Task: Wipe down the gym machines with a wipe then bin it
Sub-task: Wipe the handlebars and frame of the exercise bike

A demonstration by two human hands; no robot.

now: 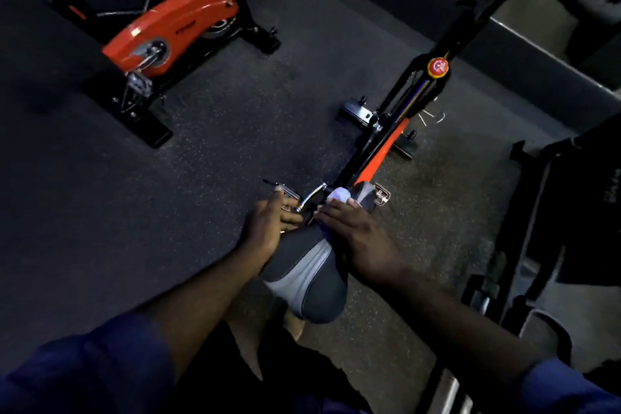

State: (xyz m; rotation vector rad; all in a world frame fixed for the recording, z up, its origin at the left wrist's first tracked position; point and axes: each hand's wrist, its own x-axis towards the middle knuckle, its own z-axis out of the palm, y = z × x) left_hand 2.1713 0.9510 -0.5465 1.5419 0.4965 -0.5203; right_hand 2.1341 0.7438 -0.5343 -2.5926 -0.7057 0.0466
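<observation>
Step in hand: wiping the saddle (304, 279) of the near exercise bike (379, 144), working at its narrow front end. Right hand (358, 237) lies over the saddle nose with its fingers (336, 208) fairly straight, pressing the wipe (338, 194) down, a flat press and not a fist as far as it shows; thumb hidden. Left hand (268, 225) sits against the left side of the nose, fingers reaching forward and partly bent, probably steadying the seat. Cannot tell whether it really grips anything. Wipe is white, crumpled into a small wad that sticks out just past the right fingertips, at the saddle's front tip above the crank area. Saddle is black with grey side panels, padded and smooth, so it should wipe easily. Judgement: task is mid-way at best. The wide rear of the saddle looks not yet covered by the hand, the second bike (168, 33) with the orange cover stands well apart at upper left, and no bin is in view. Next move likely calls for dragging the wipe back along the saddle top and sides under steady pressure, keeping the wad under the fingers so it does not slip off.
</observation>
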